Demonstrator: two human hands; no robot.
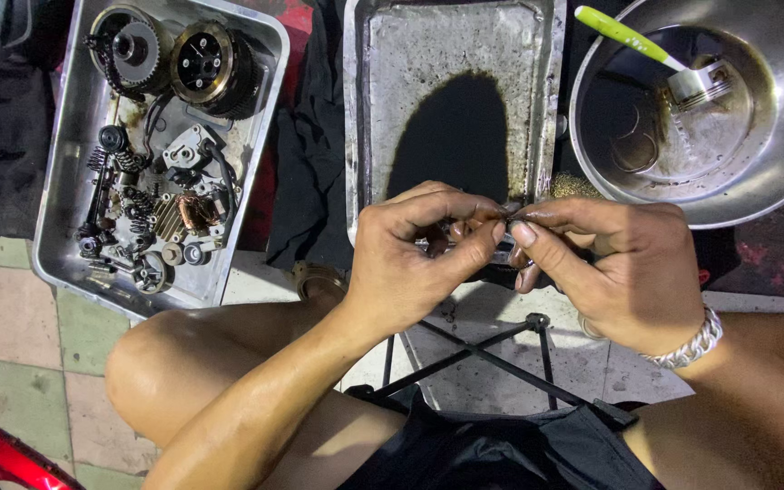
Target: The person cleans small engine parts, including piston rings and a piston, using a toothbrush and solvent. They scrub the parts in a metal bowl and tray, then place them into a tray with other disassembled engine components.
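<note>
Both hands, left hand (410,259) and right hand (623,268), pinched a small metal part (504,238) over the emptied tray (360,136); dismantled engine parts (161,181) lay sorted aside.

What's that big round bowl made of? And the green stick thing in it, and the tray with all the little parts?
The big round bowl looks like bare metal, probably steel: grey, smooth, with soft shine. The green handle looks like plastic: bright, even colour, slightly glossy. The tray of parts looks like thin silvery metal, maybe aluminium or steel: dull grey with bent-up, rounded edges. The parts inside look like dark, oily metal.
</note>
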